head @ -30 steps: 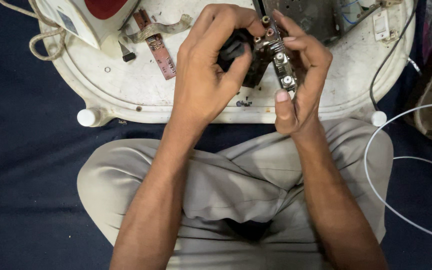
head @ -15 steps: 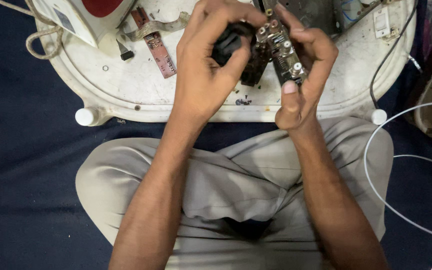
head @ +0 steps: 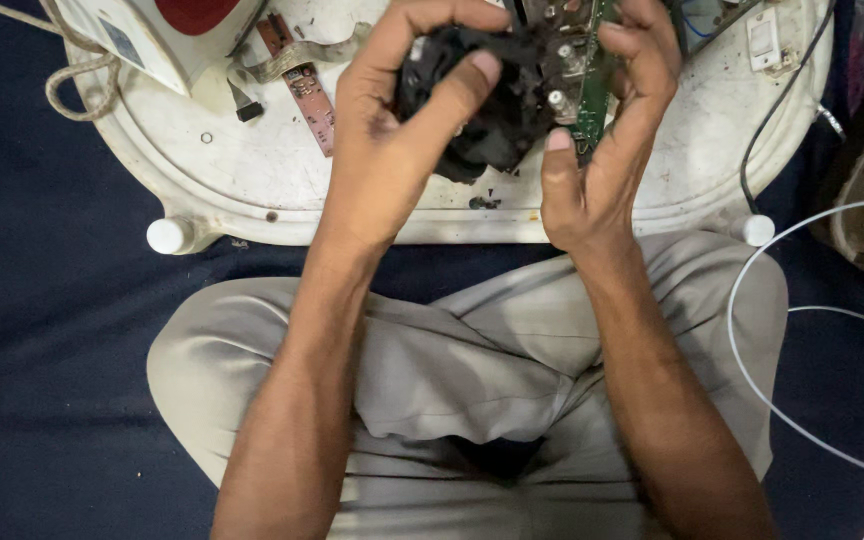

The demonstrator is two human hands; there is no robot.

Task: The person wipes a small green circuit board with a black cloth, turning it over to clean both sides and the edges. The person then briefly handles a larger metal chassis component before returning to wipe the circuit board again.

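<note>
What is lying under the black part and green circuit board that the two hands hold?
Under the black part and green circuit board is the white round tray. Both hands cover what lies directly beneath.

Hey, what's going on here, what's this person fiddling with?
A person sits cross-legged at a white round tray and holds a piece of electronics over it with both hands. The left hand grips a black part, thumb pressed on it. The right hand steadies a green circuit board joined to that part. A small reddish board lies on the tray.
</note>
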